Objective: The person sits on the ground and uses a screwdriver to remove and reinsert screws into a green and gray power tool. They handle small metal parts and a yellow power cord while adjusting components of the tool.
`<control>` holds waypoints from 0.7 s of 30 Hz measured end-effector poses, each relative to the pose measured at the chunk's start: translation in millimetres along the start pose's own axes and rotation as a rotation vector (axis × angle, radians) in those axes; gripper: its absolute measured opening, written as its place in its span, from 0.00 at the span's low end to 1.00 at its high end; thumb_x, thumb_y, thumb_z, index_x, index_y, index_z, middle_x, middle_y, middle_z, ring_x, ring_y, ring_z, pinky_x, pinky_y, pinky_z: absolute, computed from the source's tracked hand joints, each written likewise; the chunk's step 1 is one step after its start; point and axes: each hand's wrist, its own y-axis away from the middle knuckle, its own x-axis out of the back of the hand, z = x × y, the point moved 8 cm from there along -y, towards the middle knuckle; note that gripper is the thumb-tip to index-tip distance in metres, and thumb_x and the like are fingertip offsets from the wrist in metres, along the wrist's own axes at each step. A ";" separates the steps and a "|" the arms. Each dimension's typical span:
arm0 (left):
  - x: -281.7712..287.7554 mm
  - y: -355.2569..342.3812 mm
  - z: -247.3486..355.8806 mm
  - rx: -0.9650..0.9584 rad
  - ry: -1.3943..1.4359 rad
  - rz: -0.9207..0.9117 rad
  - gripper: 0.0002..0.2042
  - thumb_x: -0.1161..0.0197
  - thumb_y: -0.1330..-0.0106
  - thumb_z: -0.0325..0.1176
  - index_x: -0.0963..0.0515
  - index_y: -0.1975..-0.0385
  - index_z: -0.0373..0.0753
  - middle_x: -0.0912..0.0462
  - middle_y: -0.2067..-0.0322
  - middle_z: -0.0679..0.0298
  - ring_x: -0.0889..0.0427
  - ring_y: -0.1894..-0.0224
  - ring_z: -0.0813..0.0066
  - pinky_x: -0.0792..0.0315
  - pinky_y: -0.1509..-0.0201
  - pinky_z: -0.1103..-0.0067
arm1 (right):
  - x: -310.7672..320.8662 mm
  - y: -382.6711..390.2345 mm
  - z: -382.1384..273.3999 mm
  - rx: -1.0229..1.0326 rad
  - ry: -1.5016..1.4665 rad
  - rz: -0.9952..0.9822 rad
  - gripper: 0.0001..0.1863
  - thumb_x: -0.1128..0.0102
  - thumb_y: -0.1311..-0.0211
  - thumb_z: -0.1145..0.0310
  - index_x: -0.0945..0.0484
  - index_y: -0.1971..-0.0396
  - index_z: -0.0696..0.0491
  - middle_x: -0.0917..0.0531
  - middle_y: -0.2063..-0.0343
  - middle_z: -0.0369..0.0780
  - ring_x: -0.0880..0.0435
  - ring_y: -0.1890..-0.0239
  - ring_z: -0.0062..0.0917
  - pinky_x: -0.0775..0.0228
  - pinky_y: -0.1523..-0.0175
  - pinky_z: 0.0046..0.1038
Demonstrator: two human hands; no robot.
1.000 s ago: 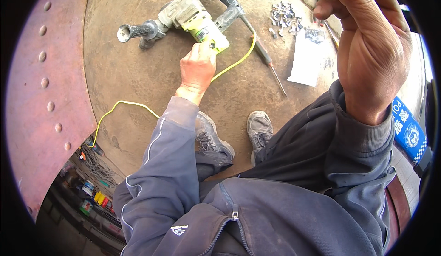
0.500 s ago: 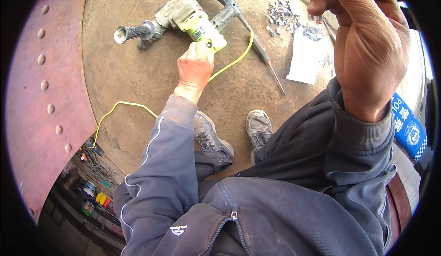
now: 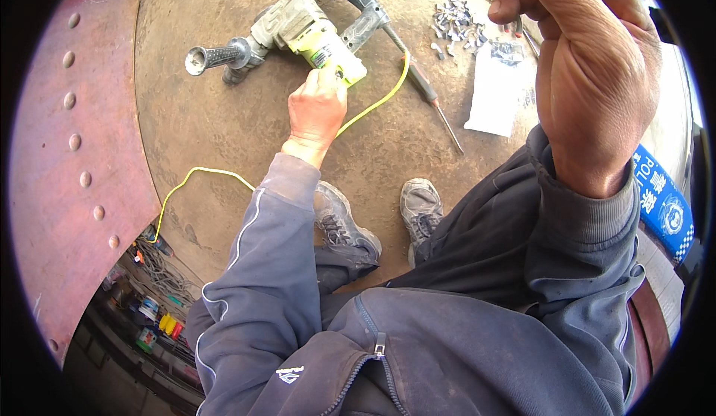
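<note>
Right hand [image 3: 598, 80] has drifted slightly left since the last frame; left hand [image 3: 317, 108] and drill [image 3: 291, 22] look unmoved. Left: arm reaching forward, back of hand up, fingers bent against the drill's yellow end. Undersides hidden, can't tell if it's gripping. Drill lies on the floor [image 3: 201, 125], ahead of the left shoe [image 3: 337, 211]. Right: raised, fingers part-curled, some tips cut off at top edge; can't tell if it's holding anything.
</note>
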 end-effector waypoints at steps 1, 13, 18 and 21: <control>-0.1 0.8 -1.1 0.020 0.006 -0.004 0.09 0.30 0.32 0.30 0.15 0.54 0.39 0.12 0.62 0.54 0.10 0.62 0.50 0.15 0.58 0.62 | 0.2 0.6 0.2 -0.003 0.001 0.002 0.15 0.32 0.25 0.74 0.16 0.45 0.66 0.10 0.58 0.47 0.09 0.59 0.30 0.16 0.58 0.25; 1.1 -1.1 -6.4 0.074 0.019 -0.024 0.09 0.29 0.32 0.33 0.13 0.55 0.41 0.10 0.61 0.57 0.09 0.61 0.51 0.16 0.57 0.61 | 0.4 1.3 -2.4 -0.009 -0.021 0.016 0.14 0.31 0.26 0.75 0.15 0.47 0.67 0.10 0.59 0.46 0.10 0.61 0.28 0.17 0.60 0.24; 2.7 -6.3 -7.9 0.123 0.026 -0.044 0.07 0.28 0.32 0.34 0.11 0.59 0.41 0.08 0.63 0.57 0.09 0.60 0.52 0.17 0.55 0.61 | -1.9 0.6 -7.1 -0.010 -0.032 0.020 0.14 0.30 0.27 0.75 0.15 0.47 0.67 0.10 0.60 0.46 0.10 0.61 0.28 0.17 0.61 0.24; 3.2 -11.0 -4.9 0.156 -0.007 -0.104 0.07 0.28 0.32 0.34 0.10 0.59 0.40 0.08 0.63 0.57 0.08 0.59 0.52 0.16 0.54 0.62 | -1.5 0.3 -9.6 -0.014 -0.035 0.026 0.14 0.30 0.27 0.76 0.15 0.48 0.67 0.10 0.60 0.46 0.10 0.62 0.27 0.17 0.62 0.24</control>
